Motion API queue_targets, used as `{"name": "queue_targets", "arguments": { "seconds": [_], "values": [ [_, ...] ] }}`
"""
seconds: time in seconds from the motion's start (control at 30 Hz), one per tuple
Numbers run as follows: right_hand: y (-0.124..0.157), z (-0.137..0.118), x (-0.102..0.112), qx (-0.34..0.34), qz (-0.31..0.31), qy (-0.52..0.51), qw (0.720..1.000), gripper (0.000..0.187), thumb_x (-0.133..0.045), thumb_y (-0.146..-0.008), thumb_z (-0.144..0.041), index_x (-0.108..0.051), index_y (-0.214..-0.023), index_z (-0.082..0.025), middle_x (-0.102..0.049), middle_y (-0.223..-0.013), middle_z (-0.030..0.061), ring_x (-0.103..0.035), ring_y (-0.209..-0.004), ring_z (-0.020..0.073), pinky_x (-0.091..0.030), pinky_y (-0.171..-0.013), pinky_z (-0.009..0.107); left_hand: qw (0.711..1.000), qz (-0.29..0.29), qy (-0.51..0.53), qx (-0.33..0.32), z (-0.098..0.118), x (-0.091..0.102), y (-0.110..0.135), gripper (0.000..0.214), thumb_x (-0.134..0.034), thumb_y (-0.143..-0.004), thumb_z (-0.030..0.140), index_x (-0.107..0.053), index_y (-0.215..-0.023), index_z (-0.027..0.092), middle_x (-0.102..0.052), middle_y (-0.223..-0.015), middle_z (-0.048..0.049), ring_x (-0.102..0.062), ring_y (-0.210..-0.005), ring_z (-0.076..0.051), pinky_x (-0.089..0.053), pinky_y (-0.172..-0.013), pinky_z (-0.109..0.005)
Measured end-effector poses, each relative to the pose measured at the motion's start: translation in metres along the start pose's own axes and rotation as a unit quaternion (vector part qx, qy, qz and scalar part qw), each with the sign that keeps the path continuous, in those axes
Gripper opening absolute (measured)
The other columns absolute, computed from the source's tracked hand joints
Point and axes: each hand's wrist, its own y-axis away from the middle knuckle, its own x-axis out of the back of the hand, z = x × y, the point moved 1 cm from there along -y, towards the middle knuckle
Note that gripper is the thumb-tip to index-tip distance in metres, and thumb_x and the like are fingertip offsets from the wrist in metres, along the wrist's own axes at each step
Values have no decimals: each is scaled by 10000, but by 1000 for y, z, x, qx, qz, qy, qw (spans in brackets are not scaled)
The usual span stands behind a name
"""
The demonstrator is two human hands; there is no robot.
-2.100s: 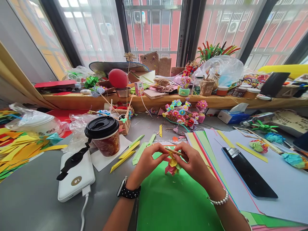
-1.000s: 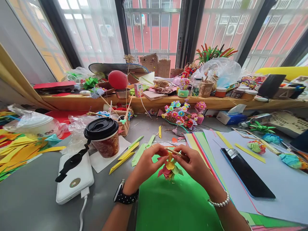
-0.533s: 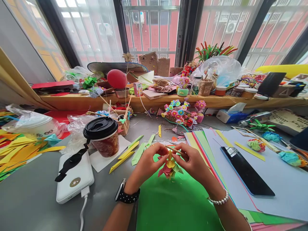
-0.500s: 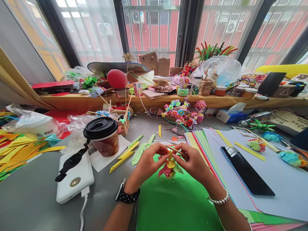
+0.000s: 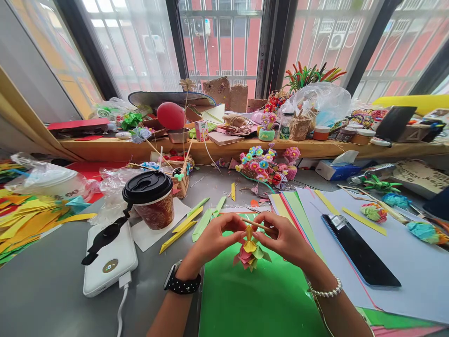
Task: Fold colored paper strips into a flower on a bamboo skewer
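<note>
Between my hands hangs a folded paper flower (image 5: 250,247) with pink, yellow and pale green petals, above a green mat (image 5: 259,299). My left hand (image 5: 218,238) pinches a yellow petal near its top with thumb and fingers. A thin wooden stick (image 5: 260,225) runs across my right hand (image 5: 286,238), gripped in the fingers, its tip pointing left toward the left fingertips. The right thumb is close to the flower's upper petals; whether it touches them I cannot tell. Folded yellow and green paper strips (image 5: 206,220) lie beyond my left hand.
A lidded coffee cup (image 5: 154,208) and a white power bank (image 5: 112,262) with a cable stand left. Coloured paper sheets (image 5: 414,271) carry a phone (image 5: 359,250) on the right. Crochet flowers (image 5: 261,164) sit behind, below a crowded window ledge (image 5: 224,149).
Both hands and the paper flower have come slightly lower and nearer. The right hand has shifted a little to the right, still holding the stick.
</note>
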Motion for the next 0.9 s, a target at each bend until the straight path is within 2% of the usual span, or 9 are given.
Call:
{"name": "queue_targets", "arguments": {
  "seconds": [0.2, 0.37, 0.6, 0.73, 0.9],
  "values": [
    [0, -3, -3, -24, 23, 32, 999, 73, -521, -780, -249, -528, -788, -177, -482, -602, -35, -383, -484, 82, -292, -412, 184, 999, 31, -13, 2, -1, -2, -1, 108, -590, -718, 239, -548, -762, 149, -591, -750, -19, -588, -742, -161, -477, -671, -279],
    [0, -4, -5, -14, 33, 73, 997, 71, -501, -788, -246, -523, -794, -178, -448, -569, -44, -362, -461, 86, -283, -410, 192, 998, 46, -31, 2, 0, -3, -1, 95, -589, -716, 230, -545, -752, 154, -592, -750, -17, -597, -739, -166, -485, -662, -280],
    [-1, -4, -8, -3, 55, 79, 995, 51, -486, -786, -212, -505, -814, -174, -503, -667, -16, -398, -492, 85, -312, -427, 191, 996, 75, -36, -11, 3, -6, -1, 105, -585, -732, 238, -570, -791, 153, -638, -792, -41, -607, -779, -177, -485, -715, -299],
    [0, -7, -7, 9, 65, 97, 993, 35, -492, -783, -200, -501, -810, -180, -476, -636, -28, -376, -479, 84, -293, -417, 191, 995, 80, -50, -32, 2, -6, -1, 109, -567, -754, 255, -572, -797, 155, -634, -785, -37, -600, -763, -168, -481, -706, -290],
    [1, -9, -3, 22, 69, 101, 992, 50, -504, -783, -206, -508, -826, -180, -470, -632, -32, -353, -461, 79, -278, -413, 197, 981, 98, -139, -94, 5, -7, 1, 105, -557, -775, 275, -577, -779, 171, -611, -753, -9, -568, -727, -142, -442, -678, -259]
  ]
}}
